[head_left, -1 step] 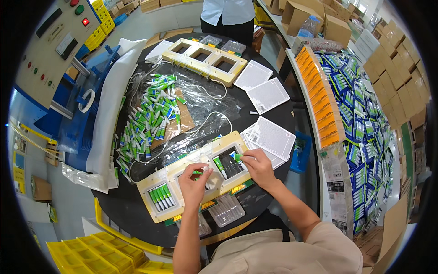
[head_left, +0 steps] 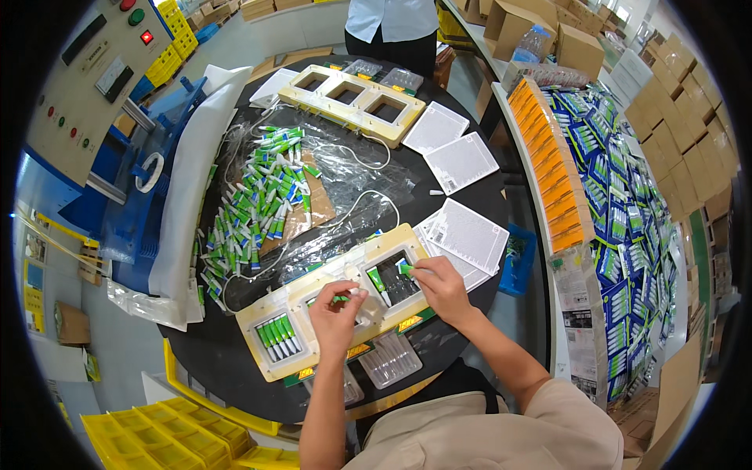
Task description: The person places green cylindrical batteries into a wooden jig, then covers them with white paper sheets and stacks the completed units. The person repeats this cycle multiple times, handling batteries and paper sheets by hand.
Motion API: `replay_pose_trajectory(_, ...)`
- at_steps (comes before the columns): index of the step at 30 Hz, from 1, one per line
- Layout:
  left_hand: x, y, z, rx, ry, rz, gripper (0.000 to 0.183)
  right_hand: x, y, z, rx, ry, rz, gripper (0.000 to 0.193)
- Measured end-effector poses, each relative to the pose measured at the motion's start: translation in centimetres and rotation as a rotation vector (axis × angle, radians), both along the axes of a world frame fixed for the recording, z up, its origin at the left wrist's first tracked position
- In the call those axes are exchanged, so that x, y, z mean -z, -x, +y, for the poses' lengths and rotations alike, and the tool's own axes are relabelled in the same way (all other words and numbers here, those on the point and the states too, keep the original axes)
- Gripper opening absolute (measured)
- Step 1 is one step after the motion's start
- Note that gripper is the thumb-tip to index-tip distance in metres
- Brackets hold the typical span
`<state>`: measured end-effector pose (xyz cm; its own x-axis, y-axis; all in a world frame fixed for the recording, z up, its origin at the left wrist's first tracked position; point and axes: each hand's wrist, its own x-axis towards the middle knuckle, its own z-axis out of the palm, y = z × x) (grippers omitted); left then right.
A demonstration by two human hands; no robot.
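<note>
A long cream frame (head_left: 309,283) with three openings lies slanted on the black round table, close to me. Its left opening holds a row of several green tubes with white caps (head_left: 278,337). My left hand (head_left: 335,319) is over the middle opening, its fingers closed on a small green tube (head_left: 341,298) with a white end. Above the right opening, my right hand (head_left: 442,288) pinches another small green tube (head_left: 404,269). Inside that right opening, a green tube (head_left: 379,287) lies along the left side. What lies under my left hand is mostly hidden.
A heap of green tubes (head_left: 262,192) lies on cardboard and clear plastic. Beyond it is a second cream frame (head_left: 352,102). White cards (head_left: 468,235) and clear blister trays (head_left: 389,360) lie around. A blue machine (head_left: 117,180) stands left; a person (head_left: 390,31) stands opposite; packed goods fill the right table.
Both hands have shifted very slightly over the near frame, still gripping their tubes. Nothing else has visibly moved.
</note>
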<state>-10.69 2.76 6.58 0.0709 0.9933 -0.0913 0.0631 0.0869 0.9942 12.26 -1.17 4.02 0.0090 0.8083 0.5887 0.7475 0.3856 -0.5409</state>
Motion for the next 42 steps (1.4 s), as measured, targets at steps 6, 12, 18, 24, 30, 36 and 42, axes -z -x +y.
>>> replay_pose_trajectory(6,1.7,-1.1,-2.5,-0.048,-0.129,-0.095,0.02,1.6,1.7,0.6,-0.224,-0.101,-0.379,0.023)
replay_pose_trajectory(12,2.0,-0.9,-3.4,-0.062,-0.253,0.012,0.021,1.7,1.9,0.5,-0.258,-0.036,-0.325,0.026)
replay_pose_trajectory(18,1.9,-1.7,-3.3,-0.07,-0.566,0.305,0.023,1.4,1.6,0.3,-0.3,0.059,-0.348,0.022)
replay_pose_trajectory(24,2.2,-2.5,-2.8,-0.154,-0.461,0.232,0.023,1.0,0.7,1.0,-0.363,0.042,-0.529,0.016)
replay_pose_trajectory(30,3.6,-3.5,-1.5,-0.064,-0.917,0.693,0.022,0.4,-0.7,1.0,-0.21,-0.09,-0.15,0.018)
replay_pose_trajectory(36,4.0,-4.7,-1.3,-0.032,-0.95,0.853,0.022,1.3,0.4,-0.3,-0.106,-0.077,-0.064,0.025)
replay_pose_trajectory(42,3.9,-4.7,-0.9,0.113,-0.996,0.92,0.024,2.2,0.9,0.0,-0.121,-0.08,-0.199,0.028)
